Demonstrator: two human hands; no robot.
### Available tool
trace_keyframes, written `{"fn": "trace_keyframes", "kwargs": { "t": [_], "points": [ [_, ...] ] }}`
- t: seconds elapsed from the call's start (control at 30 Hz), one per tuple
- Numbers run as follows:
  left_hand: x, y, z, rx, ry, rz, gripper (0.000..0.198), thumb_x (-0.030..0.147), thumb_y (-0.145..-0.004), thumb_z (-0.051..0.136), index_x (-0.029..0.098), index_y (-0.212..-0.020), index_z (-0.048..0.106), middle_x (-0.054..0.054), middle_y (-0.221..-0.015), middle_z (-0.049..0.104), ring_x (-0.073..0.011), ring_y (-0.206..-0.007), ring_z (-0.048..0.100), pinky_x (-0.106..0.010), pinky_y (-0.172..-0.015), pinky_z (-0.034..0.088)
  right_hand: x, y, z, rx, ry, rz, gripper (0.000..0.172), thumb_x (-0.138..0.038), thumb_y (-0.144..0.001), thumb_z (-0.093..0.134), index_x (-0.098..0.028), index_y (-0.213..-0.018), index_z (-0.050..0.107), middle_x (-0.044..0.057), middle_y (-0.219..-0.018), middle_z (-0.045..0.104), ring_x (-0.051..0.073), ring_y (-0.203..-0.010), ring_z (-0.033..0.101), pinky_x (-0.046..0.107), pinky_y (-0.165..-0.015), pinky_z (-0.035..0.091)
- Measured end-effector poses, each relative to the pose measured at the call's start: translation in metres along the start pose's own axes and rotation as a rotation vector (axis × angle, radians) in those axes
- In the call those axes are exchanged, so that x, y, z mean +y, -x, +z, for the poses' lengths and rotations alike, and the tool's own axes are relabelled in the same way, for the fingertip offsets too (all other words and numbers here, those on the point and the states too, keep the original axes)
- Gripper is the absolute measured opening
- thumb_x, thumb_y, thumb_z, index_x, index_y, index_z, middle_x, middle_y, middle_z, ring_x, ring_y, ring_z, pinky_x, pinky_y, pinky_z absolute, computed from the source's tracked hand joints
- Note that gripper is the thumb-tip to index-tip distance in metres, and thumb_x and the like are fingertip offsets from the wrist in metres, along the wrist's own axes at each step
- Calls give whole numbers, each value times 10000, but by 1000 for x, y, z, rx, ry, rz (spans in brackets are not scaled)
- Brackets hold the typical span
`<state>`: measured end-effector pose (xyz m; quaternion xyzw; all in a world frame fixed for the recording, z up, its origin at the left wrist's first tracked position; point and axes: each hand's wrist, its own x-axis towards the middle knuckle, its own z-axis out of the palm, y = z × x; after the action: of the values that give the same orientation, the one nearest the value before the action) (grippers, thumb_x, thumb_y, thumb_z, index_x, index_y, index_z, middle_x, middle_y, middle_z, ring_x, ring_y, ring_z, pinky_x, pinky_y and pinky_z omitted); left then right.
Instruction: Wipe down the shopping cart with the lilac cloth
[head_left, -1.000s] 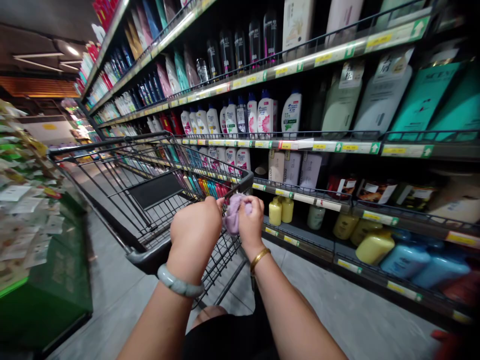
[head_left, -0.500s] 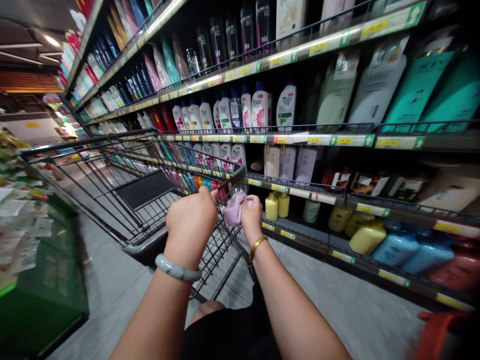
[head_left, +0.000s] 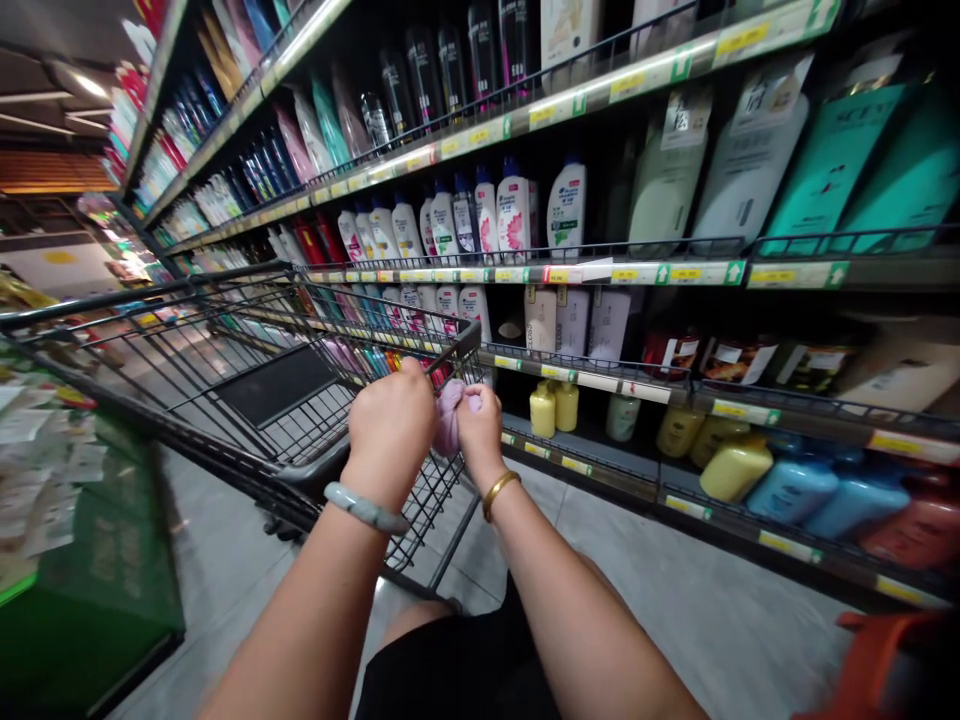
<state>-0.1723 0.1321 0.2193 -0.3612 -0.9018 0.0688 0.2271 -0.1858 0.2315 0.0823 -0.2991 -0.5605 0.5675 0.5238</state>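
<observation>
My left hand is closed in a fist just above the near corner of a black wire shopping cart, a pale green bangle on its wrist. My right hand, with a gold bangle, is closed beside it. Between the two hands sits a small crumpled lilac cloth, pinched by both sets of fingers. The cart basket shows nothing in it but a dark flap at its far end.
Shelves of shampoo and body-wash bottles run along the right, with yellow bottles low down near my hands. A green display stand with packets is at the left. Grey floor tiles lie below. An orange-red object shows at bottom right.
My hands have drawn closer together around the lilac cloth and shifted slightly left. The cart has swung left in view, and the shelves have slid that way too.
</observation>
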Motion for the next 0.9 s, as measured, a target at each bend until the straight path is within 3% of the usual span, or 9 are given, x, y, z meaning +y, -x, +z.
{"fn": "trace_keyframes", "kwargs": {
  "t": [0.13,0.2,0.33,0.43,0.53,0.63,0.7,0.83,0.9],
  "points": [
    [-20,7,-13,-130,-71,121,342,192,-977,350,112,-1077,668,-226,-1065,754,-356,-984,751,-396,-792,561,-27,19,0,-171,-53,-366,63,-259,-918,611,-242,-951,662,41,-1068,670,182,-1059,621,327,-1007,494],
    [-39,14,-15,-164,-132,169,334,238,-992,371,160,-1110,673,-186,-1040,768,-350,-935,754,-399,-784,551,-27,23,1,-197,-45,-452,74,-245,-933,593,-245,-975,654,44,-1077,666,173,-1070,623,324,-1020,499],
    [-79,29,-8,-221,-109,126,504,508,-1049,330,206,-1366,581,-150,-1044,787,-331,-924,755,-386,-800,525,-5,18,4,-73,15,-287,86,-187,-889,597,-230,-953,635,48,-1049,652,178,-1028,617,338,-1003,504],
    [-91,36,-5,-337,-82,4,564,603,-1036,282,232,-1248,649,-106,-960,788,-313,-937,751,-348,-772,500,-7,24,5,-36,-3,-172,42,-204,-883,620,-225,-918,632,43,-1012,651,179,-983,626,335,-967,519],
    [-87,38,-7,-353,-99,-53,569,566,-1032,250,243,-1063,718,-107,-931,784,-321,-948,743,-347,-738,481,-28,39,4,-148,-92,-334,47,-252,-922,627,-236,-964,643,43,-1067,663,168,-1037,644,313,-1001,520],
    [-80,38,-8,-325,-107,-79,600,565,-1015,233,236,-1026,735,-127,-914,782,-333,-926,737,-355,-722,473,-32,41,2,-237,-70,-487,63,-253,-933,618,-242,-983,655,47,-1096,657,164,-1074,640,300,-1019,515],
    [-77,37,-8,-309,-79,-96,642,590,-1010,199,240,-1027,737,-133,-924,782,-339,-927,736,-368,-736,479,-18,32,-1,-175,13,-404,67,-206,-908,612,-229,-949,659,52,-1064,655,174,-1041,636,318,-1008,514],
    [-74,35,-7,-303,-38,-114,682,618,-1004,171,240,-1009,739,-142,-943,781,-354,-946,736,-393,-753,494,-3,19,-4,-43,96,-76,48,-173,-849,648,-213,-875,653,38,-976,665,184,-945,631,334,-938,527],
    [-72,33,-7,-299,-21,-119,672,613,-1002,189,234,-973,743,-144,-934,780,-357,-937,736,-403,-754,498,-15,27,-3,-92,31,-152,39,-209,-872,654,-219,-909,661,35,-1006,675,175,-968,640,315,-943,527]
  ]
}}
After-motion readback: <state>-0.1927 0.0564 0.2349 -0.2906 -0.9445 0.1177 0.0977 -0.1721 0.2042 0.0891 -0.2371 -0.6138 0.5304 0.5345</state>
